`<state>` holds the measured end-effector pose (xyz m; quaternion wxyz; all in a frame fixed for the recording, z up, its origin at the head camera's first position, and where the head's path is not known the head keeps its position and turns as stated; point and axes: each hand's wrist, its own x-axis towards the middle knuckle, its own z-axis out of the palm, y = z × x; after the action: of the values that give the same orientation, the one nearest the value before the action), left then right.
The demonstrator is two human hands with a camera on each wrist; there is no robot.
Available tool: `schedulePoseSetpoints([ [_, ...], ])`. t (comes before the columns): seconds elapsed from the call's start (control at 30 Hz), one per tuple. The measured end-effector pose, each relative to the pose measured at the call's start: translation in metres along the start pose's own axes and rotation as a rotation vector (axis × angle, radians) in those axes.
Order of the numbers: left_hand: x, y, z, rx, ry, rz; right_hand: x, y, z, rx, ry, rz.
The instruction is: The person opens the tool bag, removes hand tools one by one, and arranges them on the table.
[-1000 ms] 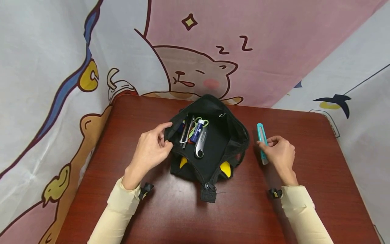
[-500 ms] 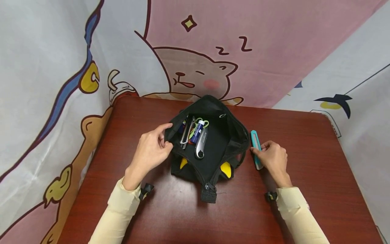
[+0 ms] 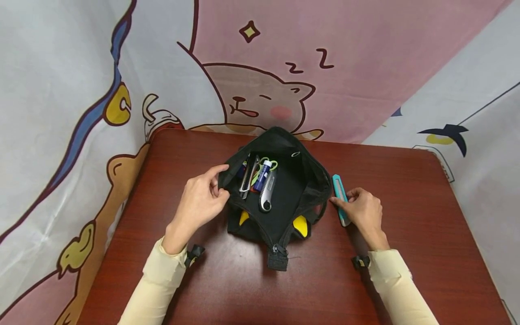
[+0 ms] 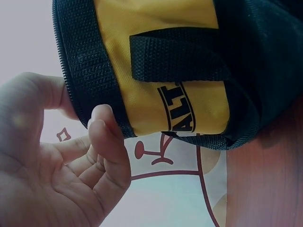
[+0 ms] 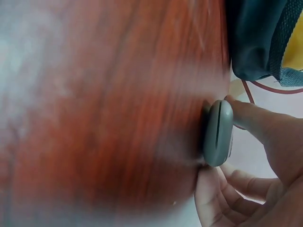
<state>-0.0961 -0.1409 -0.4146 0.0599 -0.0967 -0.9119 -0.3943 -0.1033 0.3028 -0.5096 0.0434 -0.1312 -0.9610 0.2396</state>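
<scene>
A black tool bag [image 3: 290,194] with yellow patches stands with its top spread wide in the middle of the table. At its left rim, my left hand [image 3: 199,203] pinches the zippered edge between thumb and fingers; the left wrist view shows the bag's yellow side [image 4: 199,109] with a black strap. To the right of the bag, my right hand [image 3: 363,210] grips a teal box cutter [image 3: 338,186] by its sides, low over the table. In the right wrist view the grey end of the box cutter [image 5: 218,135] sits between thumb and fingers.
Inside the bag lie a silver box cutter [image 3: 266,194], a blue glue stick [image 3: 263,176] with a white cap, green-handled scissors [image 3: 274,165] and a dark box cutter [image 3: 248,178]. A printed cloth [image 3: 345,90] hangs behind the reddish-brown table [image 3: 414,194].
My right hand has moved left with the teal box cutter, bringing it close to the bag's right side, and then nearly stopped. The left hand keeps its hold on the rim.
</scene>
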Motion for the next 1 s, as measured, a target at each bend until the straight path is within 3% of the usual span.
schedulePoseSetpoints([
  [0.43, 0.0, 0.0, -0.001, -0.005, 0.011, 0.003, 0.0, 0.009, 0.0, 0.062, 0.031, -0.145],
  [0.77, 0.0, 0.001, -0.001, -0.007, 0.003, 0.007, 0.001, 0.007, -0.009, 0.082, 0.044, -0.151],
  [1.0, 0.0, 0.001, -0.001, -0.002, 0.001, 0.005, 0.01, -0.017, -0.033, 0.201, 0.171, -0.153],
])
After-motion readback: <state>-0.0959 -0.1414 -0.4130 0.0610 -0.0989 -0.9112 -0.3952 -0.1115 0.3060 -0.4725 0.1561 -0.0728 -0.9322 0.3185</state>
